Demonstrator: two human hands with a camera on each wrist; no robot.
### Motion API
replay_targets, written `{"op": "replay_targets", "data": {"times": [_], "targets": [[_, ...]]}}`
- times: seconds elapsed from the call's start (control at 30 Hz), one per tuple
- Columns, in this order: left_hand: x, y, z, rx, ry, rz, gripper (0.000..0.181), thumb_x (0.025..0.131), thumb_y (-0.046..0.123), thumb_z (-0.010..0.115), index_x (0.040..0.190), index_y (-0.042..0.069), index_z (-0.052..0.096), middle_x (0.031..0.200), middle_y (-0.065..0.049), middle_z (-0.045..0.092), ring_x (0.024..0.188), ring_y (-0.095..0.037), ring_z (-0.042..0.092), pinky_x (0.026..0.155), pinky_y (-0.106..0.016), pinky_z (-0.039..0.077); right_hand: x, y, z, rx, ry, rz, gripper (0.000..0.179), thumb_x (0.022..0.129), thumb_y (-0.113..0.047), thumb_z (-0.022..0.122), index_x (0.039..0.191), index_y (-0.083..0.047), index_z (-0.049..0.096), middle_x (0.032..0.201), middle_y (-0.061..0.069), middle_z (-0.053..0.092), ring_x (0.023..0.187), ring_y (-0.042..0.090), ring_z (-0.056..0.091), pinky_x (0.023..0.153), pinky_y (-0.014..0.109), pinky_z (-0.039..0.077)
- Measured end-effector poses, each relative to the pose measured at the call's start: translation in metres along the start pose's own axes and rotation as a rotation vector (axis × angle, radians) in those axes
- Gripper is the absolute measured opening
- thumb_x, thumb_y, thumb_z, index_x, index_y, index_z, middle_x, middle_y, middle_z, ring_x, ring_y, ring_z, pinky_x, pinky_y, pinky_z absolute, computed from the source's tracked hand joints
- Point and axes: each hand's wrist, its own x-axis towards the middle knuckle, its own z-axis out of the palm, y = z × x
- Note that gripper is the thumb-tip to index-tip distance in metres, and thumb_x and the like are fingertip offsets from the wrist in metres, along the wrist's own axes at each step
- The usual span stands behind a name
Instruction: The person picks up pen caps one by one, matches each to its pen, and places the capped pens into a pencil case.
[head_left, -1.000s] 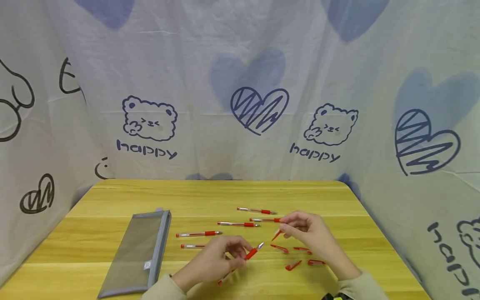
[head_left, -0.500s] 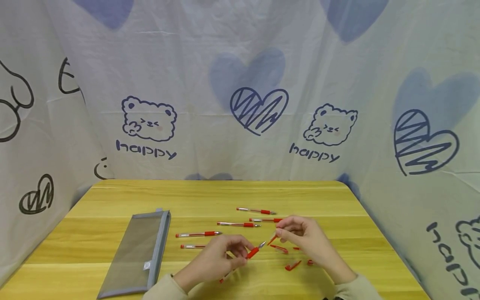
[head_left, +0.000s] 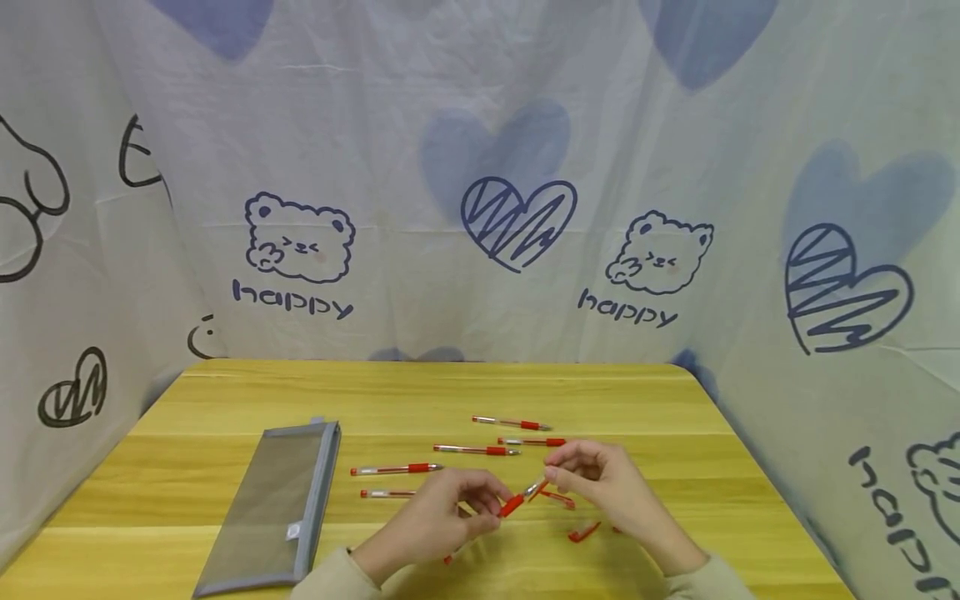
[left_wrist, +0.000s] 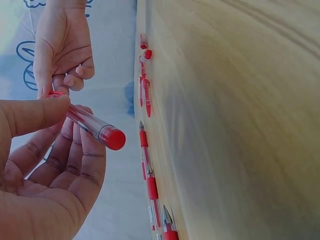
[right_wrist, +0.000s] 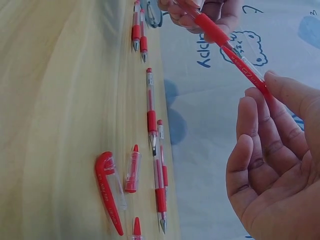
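Observation:
My left hand (head_left: 442, 517) grips an uncapped red gel pen (head_left: 512, 505) above the table, tip pointing up and to the right. In the left wrist view the red end plug (left_wrist: 114, 139) of that pen faces the camera. Between thumb and fingertips my right hand (head_left: 607, 487) pinches a red pen cap (right_wrist: 245, 67). The right wrist view has the cap's open end at the pen's tip, lined up with the barrel; how far it covers the tip cannot be told. Loose clear-and-red caps (right_wrist: 107, 190) lie below my right hand, some hidden behind it.
Several uncapped red pens (head_left: 476, 450) lie on the wooden table (head_left: 420, 392) beyond my hands. A grey mesh zip pouch (head_left: 255, 508) lies flat at the left. Printed cloth (head_left: 405, 275) hangs behind the table and along both sides.
My right hand has moved left and slightly down with the cap, bringing it from apart to the pen's tip. My left hand has shifted slightly right with the pen.

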Motion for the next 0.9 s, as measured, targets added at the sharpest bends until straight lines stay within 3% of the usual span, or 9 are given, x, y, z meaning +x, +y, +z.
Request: {"op": "replay_targets", "data": {"times": [0.2,0.47,0.9], "targets": [[-0.0001,-0.0013,0.0003,0.005,0.007,0.001,0.016,0.097,0.004,0.077,0.112,0.011,0.078,0.101,-0.005,0.077,0.089,-0.007,0.068,0.078,-0.021,0.055,-0.0002,0.0028,0.0027,0.006,-0.019,0.002,0.031,0.101,-0.02,0.076,0.116,0.007,0.071,0.101,0.02,0.076,0.08,0.019,0.073,0.073,0.029,0.061],[0.0006,-0.0012,0.0008,-0.012,0.01,-0.008,0.015,0.099,0.006,0.076,0.113,0.01,0.079,0.105,-0.012,0.078,0.09,-0.007,0.069,0.078,-0.02,0.057,-0.0003,0.0056,0.0069,0.008,-0.038,0.0,0.031,0.101,-0.018,0.076,0.116,0.008,0.071,0.096,0.015,0.075,0.079,0.016,0.071,0.071,0.027,0.059],[0.0022,-0.0002,0.0012,-0.016,0.0,-0.033,0.016,0.098,0.006,0.077,0.113,0.011,0.079,0.1,-0.005,0.077,0.088,-0.007,0.069,0.074,-0.021,0.057,-0.0023,0.0061,0.0078,0.025,-0.039,0.016,0.032,0.103,-0.02,0.074,0.118,0.008,0.069,0.098,0.015,0.075,0.08,0.018,0.072,0.071,0.029,0.059]]}}
